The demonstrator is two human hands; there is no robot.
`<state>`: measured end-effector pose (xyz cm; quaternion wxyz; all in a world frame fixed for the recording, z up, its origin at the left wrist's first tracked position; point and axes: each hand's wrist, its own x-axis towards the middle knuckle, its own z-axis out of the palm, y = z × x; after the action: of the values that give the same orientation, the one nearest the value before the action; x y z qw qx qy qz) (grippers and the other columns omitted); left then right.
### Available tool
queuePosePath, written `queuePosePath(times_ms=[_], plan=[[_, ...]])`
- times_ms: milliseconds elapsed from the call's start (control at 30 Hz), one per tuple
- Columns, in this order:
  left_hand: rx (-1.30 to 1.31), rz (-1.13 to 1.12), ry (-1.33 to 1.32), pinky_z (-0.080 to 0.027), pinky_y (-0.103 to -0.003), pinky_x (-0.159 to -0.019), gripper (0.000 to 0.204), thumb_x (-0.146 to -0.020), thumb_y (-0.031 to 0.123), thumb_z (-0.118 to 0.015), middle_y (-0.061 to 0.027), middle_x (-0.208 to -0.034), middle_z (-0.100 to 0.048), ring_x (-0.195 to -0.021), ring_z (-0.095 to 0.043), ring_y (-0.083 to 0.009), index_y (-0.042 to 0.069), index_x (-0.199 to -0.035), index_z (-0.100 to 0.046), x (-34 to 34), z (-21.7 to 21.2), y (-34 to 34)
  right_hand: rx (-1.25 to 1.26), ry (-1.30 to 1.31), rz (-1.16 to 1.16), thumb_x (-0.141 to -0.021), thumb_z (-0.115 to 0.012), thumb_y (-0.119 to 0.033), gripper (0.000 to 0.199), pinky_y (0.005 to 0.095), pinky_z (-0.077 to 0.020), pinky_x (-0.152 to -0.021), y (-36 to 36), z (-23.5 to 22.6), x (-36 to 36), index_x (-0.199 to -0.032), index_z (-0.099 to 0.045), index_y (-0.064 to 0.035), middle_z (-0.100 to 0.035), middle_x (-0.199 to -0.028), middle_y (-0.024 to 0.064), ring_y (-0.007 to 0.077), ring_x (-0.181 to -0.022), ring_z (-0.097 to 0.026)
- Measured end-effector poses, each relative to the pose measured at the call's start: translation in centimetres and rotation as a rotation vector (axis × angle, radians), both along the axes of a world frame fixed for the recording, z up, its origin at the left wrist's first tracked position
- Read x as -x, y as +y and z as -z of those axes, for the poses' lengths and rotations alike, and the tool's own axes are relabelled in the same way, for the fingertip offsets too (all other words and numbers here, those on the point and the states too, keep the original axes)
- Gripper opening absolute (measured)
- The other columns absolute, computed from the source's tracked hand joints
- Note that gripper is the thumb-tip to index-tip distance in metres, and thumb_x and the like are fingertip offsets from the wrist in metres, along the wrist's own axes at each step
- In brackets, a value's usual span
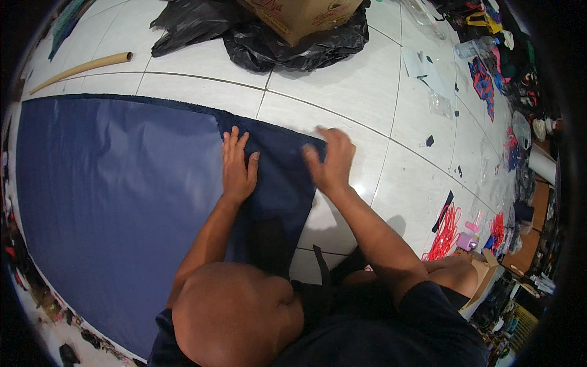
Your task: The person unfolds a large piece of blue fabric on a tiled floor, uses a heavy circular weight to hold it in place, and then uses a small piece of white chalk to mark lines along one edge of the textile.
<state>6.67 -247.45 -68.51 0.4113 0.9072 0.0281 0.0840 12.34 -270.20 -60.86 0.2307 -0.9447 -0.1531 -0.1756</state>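
Observation:
A large navy blue sheet of material (116, 189) lies spread over the floor on the left, its smooth face slightly shiny. Along its right side runs a darker, matte navy part (278, 168), which looks like a folded-over flap or the other face. My left hand (239, 168) rests flat where the shiny and dark parts meet, fingers stretched out. Beside the far right corner of the dark part is my right hand (333, 160), thumb and fingers apart and a little blurred. Nothing shows in its grasp.
Beyond the sheet, a cardboard box (306, 18) sits on black plastic bags (293, 56). A tan tube (85, 69) lies at far left. Dark scraps (430, 140), red cord (445, 232) and a small purple object (467, 241) litter the white tiles to the right.

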Motion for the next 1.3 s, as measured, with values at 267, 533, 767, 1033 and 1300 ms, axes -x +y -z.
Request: queuePosePath(times_ms=[267, 533, 767, 1033, 1300], plan=[[-0.015, -0.002, -0.024, -0.017, -0.055, -0.122, 0.05, -0.101, 0.025, -0.057, -0.027, -0.162, -0.025, -0.15, -0.02, -0.0491, 0.003, -0.145, -0.049, 0.0, -0.2, -0.2, 0.111, 0.681, -0.479, -0.087, -0.072, -0.046, 0.042, 0.0428, -0.0416, -0.077, 0.9, 2.2, 2.8, -0.1, -0.067, -0.0074, -0.068, -0.099, 0.0118, 0.0302, -0.093, -0.064], [-0.009, -0.022, -0.035, -0.018, -0.053, -0.122, 0.057, -0.102, 0.025, -0.056, -0.0265, -0.163, -0.022, -0.151, -0.018, -0.0479, 0.002, -0.151, -0.04, 0.0, 0.0, -0.1, -0.235, 0.266, -0.005, -0.091, -0.07, -0.04, 0.036, 0.0421, -0.0432, -0.089, -0.3, 1.5, -0.2, -0.102, -0.068, -0.0059, -0.067, -0.103, 0.0139, 0.0323, -0.096, -0.064], [0.062, -0.058, -0.092, -0.02, -0.052, -0.121, 0.067, -0.098, 0.024, -0.063, -0.0296, -0.161, -0.025, -0.149, -0.022, -0.0485, -0.006, -0.151, -0.033, -0.4, 0.5, 0.3, 0.116, 0.562, -0.439, -0.083, -0.079, -0.037, 0.037, 0.0433, -0.0425, -0.089, 1.8, 1.1, 3.4, -0.1, -0.068, -0.0064, -0.068, -0.099, 0.0103, 0.0287, -0.093, -0.065], [0.093, -0.074, -0.107, -0.021, -0.052, -0.121, 0.064, -0.097, 0.02, -0.064, -0.0324, -0.159, -0.025, -0.148, -0.025, -0.049, -0.006, -0.149, -0.035, -0.1, -0.1, 0.2, -0.286, 0.543, 0.047, -0.09, -0.071, -0.036, 0.038, 0.0471, -0.047, -0.087, 0.8, 2.5, 0.6, -0.111, -0.069, -0.0036, -0.069, -0.106, 0.016, 0.0344, -0.101, -0.065], [0.119, -0.067, -0.1, -0.023, -0.051, -0.12, 0.059, -0.097, 0.021, -0.065, -0.033, -0.159, -0.025, -0.147, -0.027, -0.0488, -0.003, -0.146, -0.042, -0.1, 0.3, 0.2, 0.146, 0.505, -0.46, -0.074, -0.082, -0.05, 0.052, 0.0398, -0.0394, -0.082, 2.1, 0.8, 2.9, -0.102, -0.069, -0.008, -0.068, -0.097, 0.0091, 0.0285, -0.094, -0.063]])
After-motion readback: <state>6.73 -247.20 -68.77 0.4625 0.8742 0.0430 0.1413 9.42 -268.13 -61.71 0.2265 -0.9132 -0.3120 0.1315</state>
